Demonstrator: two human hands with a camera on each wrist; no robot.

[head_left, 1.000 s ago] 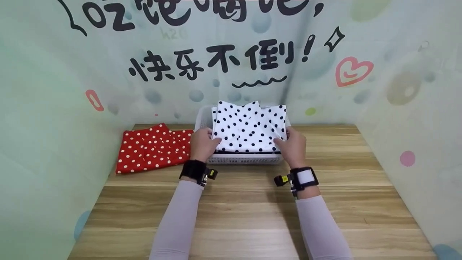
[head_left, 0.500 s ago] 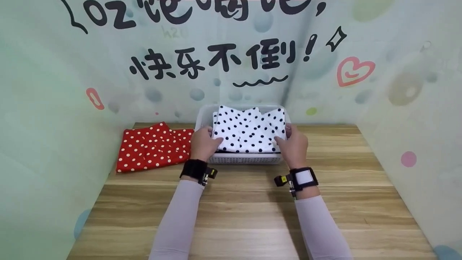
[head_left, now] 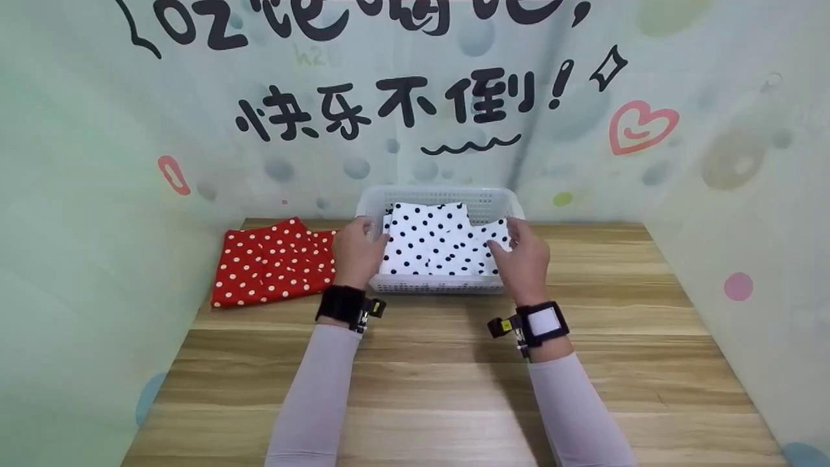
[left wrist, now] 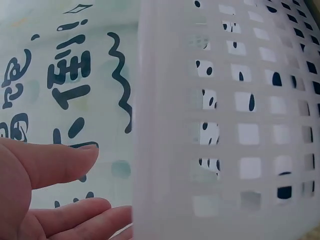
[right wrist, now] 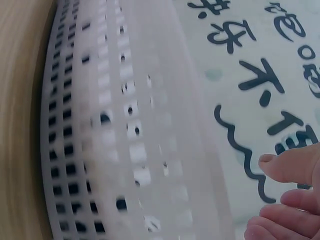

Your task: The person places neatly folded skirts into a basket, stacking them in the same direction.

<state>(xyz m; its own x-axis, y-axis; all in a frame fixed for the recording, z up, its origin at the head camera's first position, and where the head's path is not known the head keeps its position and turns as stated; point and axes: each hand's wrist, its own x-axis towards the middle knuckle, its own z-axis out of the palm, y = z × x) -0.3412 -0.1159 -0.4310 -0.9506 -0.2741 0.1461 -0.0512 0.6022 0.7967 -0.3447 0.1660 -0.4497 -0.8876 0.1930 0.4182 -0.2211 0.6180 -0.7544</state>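
A folded white cloth with black dots (head_left: 431,240) lies inside a white plastic basket (head_left: 438,285) at the back of the table. My left hand (head_left: 355,254) is at the basket's left rim, thumb and fingers apart. In the left wrist view, nothing sits between the thumb (left wrist: 65,160) and the fingers beside the basket wall (left wrist: 170,125). Over the right rim, my right hand (head_left: 524,259) has its thumb close to the cloth's edge. The right wrist view has the thumb (right wrist: 290,164) and loosely bent fingers parted, holding nothing.
A folded red cloth with white dots (head_left: 275,266) lies on the wooden table (head_left: 428,389), left of the basket and partly behind my left hand. A printed curtain (head_left: 583,181) hangs close behind the basket and along both sides.
The white dotted cloth has sunk lower into the basket, showing more of the back rim. Both hands have let go of it; the left has shifted slightly left.
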